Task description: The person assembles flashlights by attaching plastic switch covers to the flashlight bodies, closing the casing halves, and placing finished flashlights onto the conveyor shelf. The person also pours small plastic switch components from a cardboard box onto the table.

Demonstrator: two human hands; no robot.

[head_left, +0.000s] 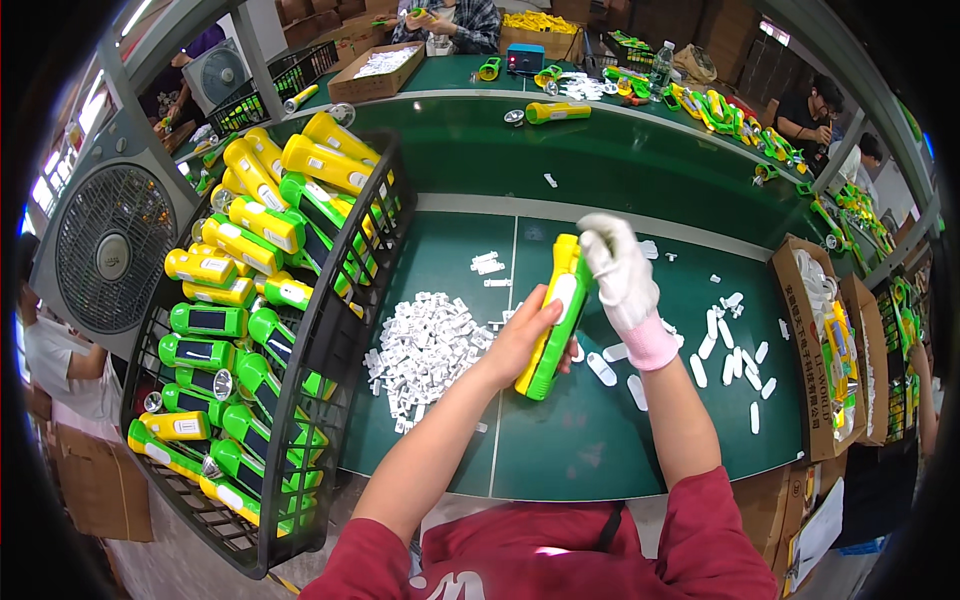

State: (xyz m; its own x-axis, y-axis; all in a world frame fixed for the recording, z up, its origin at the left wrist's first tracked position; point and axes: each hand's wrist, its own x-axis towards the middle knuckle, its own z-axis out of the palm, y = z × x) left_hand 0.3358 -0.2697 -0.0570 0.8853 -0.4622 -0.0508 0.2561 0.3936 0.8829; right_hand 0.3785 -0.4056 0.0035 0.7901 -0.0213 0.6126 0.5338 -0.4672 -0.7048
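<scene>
My bare left hand (522, 342) is wrapped round the lower body of a yellow and green flashlight (563, 300), held tilted above the table with a white oval piece showing on its side. At the flashlight's upper end, my right hand (622, 275) in a white glove with a pink cuff has its fingers curled against the green edge; its fingertips are partly hidden. Left of my left hand lies a heap of small white plastic parts (425, 350). Flat white oval covers (601, 369) lie below the flashlight, and more white strips (727, 348) are scattered to the right.
A black crate (300, 400) full of flashlights stands at the left, with a grey fan (112, 245) beyond it. Cardboard boxes (815, 370) border the table's right. A raised green bench (440, 135) runs across the back, where other people work among parts.
</scene>
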